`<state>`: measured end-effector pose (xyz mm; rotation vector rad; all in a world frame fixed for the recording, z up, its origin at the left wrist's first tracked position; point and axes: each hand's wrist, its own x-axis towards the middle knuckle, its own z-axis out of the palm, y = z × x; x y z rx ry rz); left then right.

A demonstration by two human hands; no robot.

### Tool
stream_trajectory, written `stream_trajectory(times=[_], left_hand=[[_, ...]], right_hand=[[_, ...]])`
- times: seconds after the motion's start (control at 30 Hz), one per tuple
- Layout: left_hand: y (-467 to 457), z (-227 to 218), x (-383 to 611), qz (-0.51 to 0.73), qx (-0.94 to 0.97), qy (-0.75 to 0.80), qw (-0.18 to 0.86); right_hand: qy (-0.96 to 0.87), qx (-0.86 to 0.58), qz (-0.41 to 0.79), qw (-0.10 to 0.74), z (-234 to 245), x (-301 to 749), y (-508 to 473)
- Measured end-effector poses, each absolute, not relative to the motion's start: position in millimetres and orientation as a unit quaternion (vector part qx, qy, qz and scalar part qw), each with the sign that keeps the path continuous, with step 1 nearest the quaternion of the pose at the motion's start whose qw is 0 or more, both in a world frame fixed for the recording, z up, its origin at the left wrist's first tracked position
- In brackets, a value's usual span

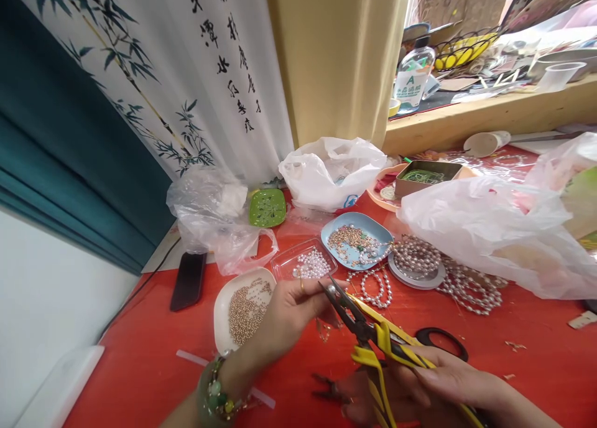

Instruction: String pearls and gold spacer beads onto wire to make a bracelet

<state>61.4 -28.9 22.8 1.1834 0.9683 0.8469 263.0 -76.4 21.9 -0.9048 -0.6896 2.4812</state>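
Note:
My left hand [291,310], with a beaded bracelet [217,387] at its wrist, is closed in a pinch. A small pearl bead [331,288] shows at its fingertips, between the parted jaws of yellow-handled pliers [364,328]. Fingers of my right hand [433,378] wrap around the pliers' handles. A second long yellow strip [382,316] runs behind the pliers; I cannot tell what tool it belongs to. Below the jaws, a dark tool tip [324,387] shows near my right fingers. Any wire in the pinch is too fine to make out.
Gold beads fill a white dish [221,297]. Behind are a clear tray [280,263] of pearls, a blue plate [333,226] of mixed beads and pearl strands [471,291]. A black handle loop [443,341] lies right. A phone [189,280] and plastic bags [331,173] sit around.

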Motion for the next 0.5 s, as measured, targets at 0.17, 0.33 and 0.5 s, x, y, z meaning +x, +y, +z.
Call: stream_trajectory(times=[0.17,0.33,0.5], left_hand=[[-29.6,27.6,63.9,0.378,0.502,0.433,0.646],[-28.2,25.8,64.3,0.385,0.464,0.412,0.684],[-21.2,22.9,61.1,0.402,0.408,0.402,0.715]], right_hand=[[-0.225,-0.296,0.899,0.229,22.5,258.8,-75.3],[-0.216,-0.306,0.900,0.224,25.1,260.4,-75.3],[-0.231,-0.308,0.898,0.215,26.0,262.7,-77.9]])
